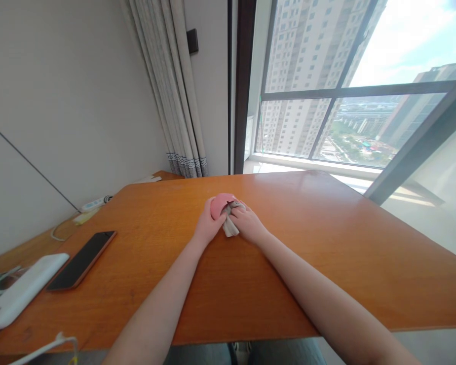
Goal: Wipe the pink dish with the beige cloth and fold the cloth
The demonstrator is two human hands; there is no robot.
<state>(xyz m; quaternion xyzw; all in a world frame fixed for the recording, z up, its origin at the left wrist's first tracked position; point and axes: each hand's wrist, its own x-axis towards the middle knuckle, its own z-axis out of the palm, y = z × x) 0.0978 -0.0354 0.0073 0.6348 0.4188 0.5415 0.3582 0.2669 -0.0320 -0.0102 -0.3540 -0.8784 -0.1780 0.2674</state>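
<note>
A small, rounded pink bowl (220,204) is held tilted above the middle of the wooden table, its opening turned towards me and to the right. My left hand (207,223) grips it from the left side, thumb near the rim. A crumpled light grey cloth (231,226) is bunched at the opening, with one end hanging down. The fingers of my right hand (248,222) are closed on the cloth and press it against the bowl's inside. The bowl's interior is mostly hidden by cloth and fingers.
A dark-screened phone (82,259) lies on the table (349,263) at left, beside a white oblong device (30,289). A white cable (45,347) crosses the front left edge. A power strip (95,204) sits by the wall. Behind are a curtain (175,91) and window.
</note>
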